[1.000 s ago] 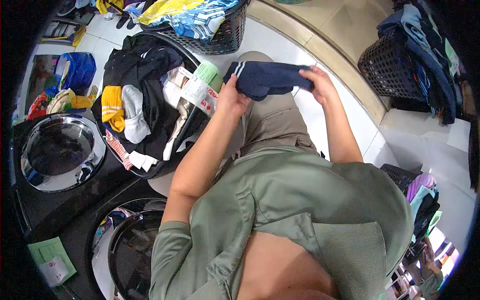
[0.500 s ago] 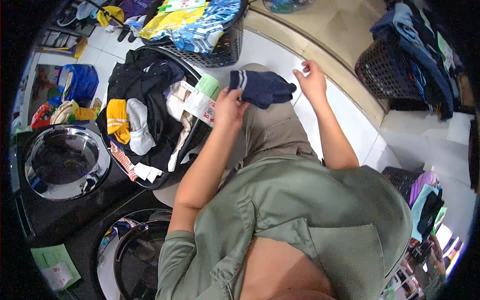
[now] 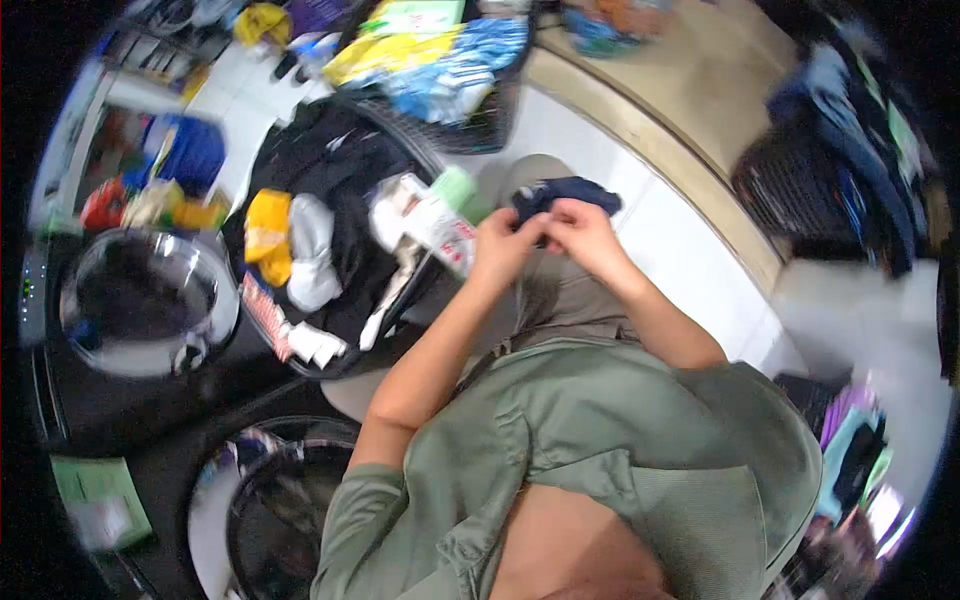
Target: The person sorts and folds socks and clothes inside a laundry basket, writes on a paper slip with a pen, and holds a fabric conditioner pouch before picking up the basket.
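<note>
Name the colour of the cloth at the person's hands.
The cloth is dark blue; the head view shows it.

Light: bright, cool and diffuse indoors, with the white floor very pale, glints on the chrome door rim, a blown-out bright patch at lower right, and the right-hand basket sunk in shadow. Blur: general smearing over the surroundings, print on the paper label unreadable, left hand, right hand and navy cloth softened, green shirt clearest. Distortion: fisheye, edges curved, corners black.
</note>
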The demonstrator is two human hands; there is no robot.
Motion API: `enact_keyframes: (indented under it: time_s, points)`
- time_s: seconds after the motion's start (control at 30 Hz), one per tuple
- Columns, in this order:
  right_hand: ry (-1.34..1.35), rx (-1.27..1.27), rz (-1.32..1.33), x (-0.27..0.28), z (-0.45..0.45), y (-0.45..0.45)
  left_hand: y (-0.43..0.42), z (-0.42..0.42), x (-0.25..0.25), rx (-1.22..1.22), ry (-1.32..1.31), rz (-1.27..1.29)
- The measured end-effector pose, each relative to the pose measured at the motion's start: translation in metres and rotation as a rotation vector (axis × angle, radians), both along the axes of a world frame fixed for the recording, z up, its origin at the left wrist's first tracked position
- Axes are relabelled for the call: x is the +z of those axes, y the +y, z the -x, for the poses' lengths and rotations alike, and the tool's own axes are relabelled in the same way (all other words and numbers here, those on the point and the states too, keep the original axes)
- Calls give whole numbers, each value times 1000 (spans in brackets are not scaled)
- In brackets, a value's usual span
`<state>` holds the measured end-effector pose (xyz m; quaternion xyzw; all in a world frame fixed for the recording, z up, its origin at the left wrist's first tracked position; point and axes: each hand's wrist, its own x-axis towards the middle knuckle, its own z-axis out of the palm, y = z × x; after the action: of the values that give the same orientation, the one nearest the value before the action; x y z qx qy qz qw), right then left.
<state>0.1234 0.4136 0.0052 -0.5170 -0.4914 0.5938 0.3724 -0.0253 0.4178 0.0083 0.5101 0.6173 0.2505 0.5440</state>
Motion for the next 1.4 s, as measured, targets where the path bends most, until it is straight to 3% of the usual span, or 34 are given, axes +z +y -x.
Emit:
enact_keyframes:
  time_s: [0.07,0.13,0.23,0.3,0.4,0.43,0.5,0.53,0.6,0.63,0.67,0.7,0.8,0.83,0.87,0.97,1.03,1.07,1.13,1.17,1.27,1.33,1.37,1.4]
  points:
    - [103,-10,52,11,-8,-8,-2,-5,7,27,-209,-78]
    - [214,-26,109,20,-32,-25,-4,-9,-8,152,-370,66]
    - [239,-361,222,23,-114,-84,3,-24,-9,24,-574,177]
    - [181,-810,292,-18,-194,-155,-5,-34,-4,-77,-658,214]
    - [-21,-1675,318,-58,-282,-311,2,-30,-33,-228,-810,296]
    - [67,-1722,349,-90,-324,-393,-3,-33,-38,-231,-811,299]
    - [21,-2313,532,-84,-338,-484,-4,-38,-45,-333,-805,228]
    - [158,-2474,502,-83,-338,-532,-5,-42,-43,-332,-814,217]
    - [-141,-2595,995,-93,-357,-603,-6,-50,-37,-200,-826,262]
    - [-313,-2592,1183,-90,-354,-615,-6,-48,-35,-166,-911,321]
    - [-529,-2508,1186,-81,-338,-602,-6,-53,-32,-159,-914,308]
    - [-524,-2482,1181,-92,-333,-588,-8,-57,-27,-133,-877,296]
    - [-1066,-1408,902,-162,-346,-501,-9,-51,-18,-116,-688,179]
    - [-982,-1479,596,-204,-351,-447,-13,-53,-2,-141,-518,123]
    - [-872,-1266,280,-187,-319,-365,-16,-53,-4,-97,-594,117]
    - [-115,-773,-65,-47,-170,-158,-28,-54,5,-147,-284,-79]
    - [48,-473,-88,12,-95,-101,-39,-60,1,-39,-249,-159]
    - [122,-341,-103,11,-70,-82,-43,-60,-4,-35,-201,-286]
    - [-183,-230,-178,-16,-45,-60,-44,-56,-27,21,-117,-521]
    - [-131,-226,-107,-18,-37,-52,-43,-50,1,8,-4,-547]
    - [-9,-225,22,-14,-20,-46,-41,-36,-16,48,48,-516]
    - [130,-229,89,-20,-21,-45,-37,-29,-33,79,-57,-399]
    - [133,-208,91,-22,-26,-38,-30,-24,-37,234,-548,25]
    - [473,-280,288,-24,-35,-33,-24,-19,-42,375,-1033,466]
